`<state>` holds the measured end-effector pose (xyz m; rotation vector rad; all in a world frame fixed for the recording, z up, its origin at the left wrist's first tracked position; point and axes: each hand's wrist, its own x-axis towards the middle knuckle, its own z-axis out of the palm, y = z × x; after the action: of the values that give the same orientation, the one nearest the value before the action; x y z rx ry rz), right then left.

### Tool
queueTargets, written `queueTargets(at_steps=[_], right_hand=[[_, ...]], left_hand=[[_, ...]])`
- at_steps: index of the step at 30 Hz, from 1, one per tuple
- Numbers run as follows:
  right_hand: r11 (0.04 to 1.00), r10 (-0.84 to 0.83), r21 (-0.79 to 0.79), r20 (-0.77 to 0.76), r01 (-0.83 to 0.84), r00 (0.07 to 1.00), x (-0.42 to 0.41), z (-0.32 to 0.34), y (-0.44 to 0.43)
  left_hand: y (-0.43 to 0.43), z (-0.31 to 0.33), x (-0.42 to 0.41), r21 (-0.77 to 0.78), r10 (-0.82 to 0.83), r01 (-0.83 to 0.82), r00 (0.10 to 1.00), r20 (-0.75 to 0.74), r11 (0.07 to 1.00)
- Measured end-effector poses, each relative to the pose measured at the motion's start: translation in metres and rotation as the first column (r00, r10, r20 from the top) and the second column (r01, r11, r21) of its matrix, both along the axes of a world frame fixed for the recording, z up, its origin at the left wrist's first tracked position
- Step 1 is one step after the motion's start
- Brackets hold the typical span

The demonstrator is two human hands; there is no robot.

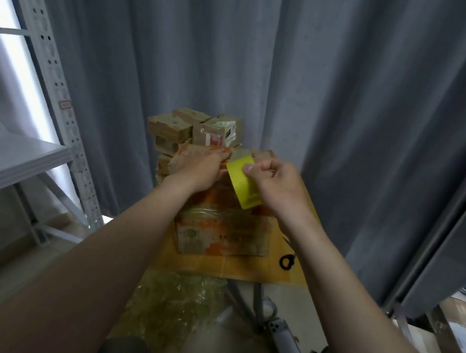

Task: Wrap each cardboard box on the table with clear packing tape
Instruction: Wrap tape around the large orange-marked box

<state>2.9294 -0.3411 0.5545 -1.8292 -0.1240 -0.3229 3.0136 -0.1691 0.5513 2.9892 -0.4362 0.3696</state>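
Observation:
A cardboard box [222, 236] with orange print and shiny tape across its front stands on the small wooden table [246, 270]. My left hand [198, 167] lies flat on the box's top far edge and presses it down. My right hand [279, 184] grips a yellowish roll of packing tape [243, 184] held over the box top, with a short strip of tape running from the roll toward my left fingers.
Several small cardboard boxes [193, 130] are stacked behind the big box against the grey curtain. Black-handled scissors [287, 261] lie on the table's right side. Crumpled clear plastic [175, 303] sits below the table. A metal shelf rack [52, 76] stands at left.

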Motion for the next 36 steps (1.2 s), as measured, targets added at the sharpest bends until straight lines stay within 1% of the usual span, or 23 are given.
queueTargets(at_steps=[4, 8, 10, 13, 16, 17, 18, 19, 20, 21, 22, 23, 24, 25, 26, 27, 28, 29, 32, 34, 36], right_hand=[[0.991, -0.007, 0.130, -0.009, 0.008, 1.000, -0.007, -0.021, 0.006], [0.982, -0.027, 0.185, -0.001, 0.027, 1.000, -0.015, -0.034, 0.007], [0.983, -0.040, 0.182, 0.012, 0.037, 0.999, -0.018, -0.047, 0.009], [0.986, -0.076, 0.148, -0.008, 0.077, 0.997, -0.024, -0.073, 0.012], [0.981, -0.072, 0.177, -0.057, 0.081, 0.996, -0.025, -0.084, 0.010], [0.982, -0.088, 0.162, -0.036, 0.092, 0.996, -0.023, -0.084, 0.008], [0.987, -0.132, 0.094, 0.036, 0.128, 0.991, -0.020, -0.081, 0.005], [0.983, -0.180, -0.011, 0.160, 0.184, 0.971, -0.016, -0.075, 0.001], [0.967, -0.182, -0.113, 0.321, 0.229, 0.929, -0.013, -0.065, -0.002], [0.949, -0.125, -0.202, 0.459, 0.241, 0.879, -0.008, -0.053, -0.003], [0.928, -0.028, -0.302, 0.528, 0.218, 0.849, -0.003, -0.040, -0.002], [0.891, 0.081, -0.421, 0.515, 0.170, 0.853, 0.003, -0.025, 0.002], [0.822, 0.166, -0.559, 0.423, 0.113, 0.891, 0.010, -0.011, 0.007], [0.729, 0.213, -0.683, 0.277, 0.036, 0.937, 0.021, -0.002, 0.013], [0.625, 0.222, -0.779, 0.117, -0.049, 0.968, 0.032, 0.003, 0.019], [0.525, 0.213, -0.842, -0.006, -0.120, 0.977, 0.043, 0.005, 0.022], [0.456, 0.203, -0.875, -0.075, -0.163, 0.976, 0.051, 0.005, 0.025], [0.428, 0.195, -0.884, -0.114, -0.190, 0.974, 0.059, 0.006, 0.026], [0.432, 0.189, -0.859, -0.212, -0.275, 0.959, 0.080, 0.018, 0.028], [0.432, 0.153, -0.840, -0.291, -0.328, 0.945, 0.095, 0.026, 0.032], [0.459, 0.132, -0.803, -0.361, -0.380, 0.923, 0.118, 0.026, 0.037]], left_hand=[[0.002, -0.003, 0.005, 0.016, 0.016, -0.016, 1.000, 0.002, 1.000], [0.002, -0.005, 0.008, 0.013, 0.008, -0.008, 1.000, -0.001, 1.000], [0.003, -0.005, 0.010, 0.029, 0.000, 0.000, 1.000, -0.009, 1.000], [0.007, -0.004, 0.014, 0.086, -0.033, 0.037, 0.999, -0.041, 0.996], [0.011, -0.006, 0.015, 0.104, -0.056, 0.058, 0.998, -0.022, 0.993], [0.012, -0.007, 0.014, 0.104, -0.056, 0.057, 0.998, -0.018, 0.993], [0.011, -0.008, 0.013, 0.101, -0.053, 0.055, 0.998, -0.025, 0.993], [0.011, -0.007, 0.012, 0.093, -0.050, 0.054, 0.998, -0.037, 0.994], [0.010, -0.007, 0.012, 0.074, -0.045, 0.049, 0.997, -0.056, 0.996], [0.009, -0.006, 0.009, 0.050, -0.041, 0.045, 0.996, -0.074, 0.998], [0.009, -0.005, 0.005, 0.029, -0.040, 0.043, 0.996, -0.084, 0.999], [0.008, -0.005, 0.002, 0.016, -0.054, 0.055, 0.996, -0.074, 0.998], [0.007, -0.004, -0.001, 0.005, -0.076, 0.076, 0.995, -0.060, 0.997], [0.006, -0.004, -0.004, -0.003, -0.094, 0.094, 0.994, -0.056, 0.996], [0.005, -0.003, -0.006, -0.007, -0.097, 0.097, 0.993, -0.065, 0.995], [0.004, -0.002, -0.007, -0.006, -0.091, 0.091, 0.993, -0.079, 0.996], [0.004, -0.002, -0.008, -0.004, -0.079, 0.079, 0.993, -0.090, 0.997], [0.005, -0.003, -0.006, -0.008, -0.068, 0.067, 0.993, -0.094, 0.998], [0.004, -0.001, -0.006, -0.020, -0.023, 0.020, 0.992, -0.125, 1.000], [0.001, 0.001, -0.007, -0.014, -0.016, 0.015, 0.997, -0.081, 1.000], [-0.001, 0.000, -0.007, -0.006, -0.025, 0.025, 0.999, -0.042, 1.000]])
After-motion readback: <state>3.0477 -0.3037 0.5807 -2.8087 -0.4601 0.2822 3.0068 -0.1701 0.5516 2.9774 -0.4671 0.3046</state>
